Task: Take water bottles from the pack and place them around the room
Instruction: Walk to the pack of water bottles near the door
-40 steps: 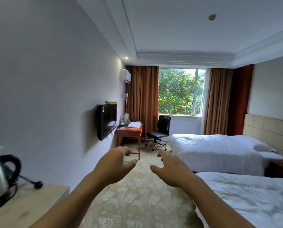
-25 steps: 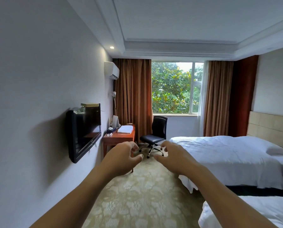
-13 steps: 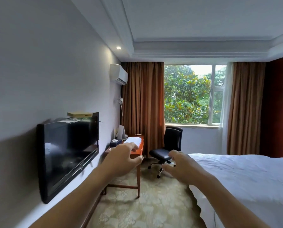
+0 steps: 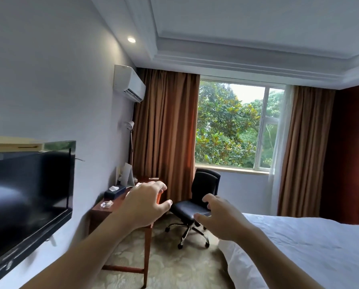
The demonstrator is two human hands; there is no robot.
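- Left hand (image 4: 142, 207): raised in front of the camera on an outstretched bare forearm, fingers loosely curled and spread, thumb apart from them; it holds nothing.
- Right hand (image 4: 220, 220): raised beside the left hand with a gap between the two, fingers loosely curled and parted, palm down; it holds nothing.
- Water bottles and pack: none visible in the head view; where they are cannot be told.
- Desk (image 4: 120, 207): red-brown wood, standing against the left wall, partly hidden behind the left hand.
- Tissue box (image 4: 114, 192): dark, on the desk near the wall, with a white tissue showing at the top.
- Glass ashtray (image 4: 106, 204): small and clear, on the near end of the desk.
- White folded card (image 4: 126, 177): upright at the far end of the desk, by the wall.
- Office chair (image 4: 197, 203): black, on a wheeled chrome base, on the floor between the desk and the bed, under the window.
- Television (image 4: 28, 197): black flat screen mounted on the left wall, with a pale flat box on its top edge.
- Bed (image 4: 310, 247): white linen, at lower right.
- Window (image 4: 235, 124): far wall, green trees outside, brown curtains (image 4: 166, 130) at both sides.
- Air conditioner (image 4: 129, 83): white unit, high on the left wall.
- Floor lamp (image 4: 130, 130): standing in the corner behind the desk.
- Carpet (image 4: 174, 265): pale, with a floral pattern.
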